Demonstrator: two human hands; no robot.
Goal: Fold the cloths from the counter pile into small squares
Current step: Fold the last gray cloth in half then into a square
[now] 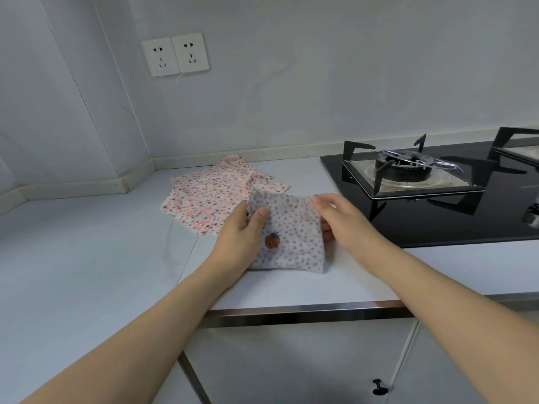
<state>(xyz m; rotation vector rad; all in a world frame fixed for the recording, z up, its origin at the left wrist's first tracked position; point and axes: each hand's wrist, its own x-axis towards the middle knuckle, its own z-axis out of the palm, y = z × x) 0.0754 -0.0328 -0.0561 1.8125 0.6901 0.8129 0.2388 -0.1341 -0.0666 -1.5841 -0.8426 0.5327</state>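
Note:
A small white cloth with a grey-purple dotted print and a strawberry motif (291,234) lies folded into a rough square on the white counter (87,243). My left hand (242,231) grips its left edge, thumb on top near the upper left corner. My right hand (341,217) holds its right edge, fingers at the upper right corner and more fingers tucked under the side. Behind it, a pile of pink floral cloths (213,193) lies spread flat, partly covered by the folded cloth.
A black glass gas hob (437,223) with a burner and pan supports (402,170) stands right of the cloths. Two wall sockets (175,55) sit above the counter. The counter's metal front edge (306,309) runs below, with cabinet doors and a black knob (379,387).

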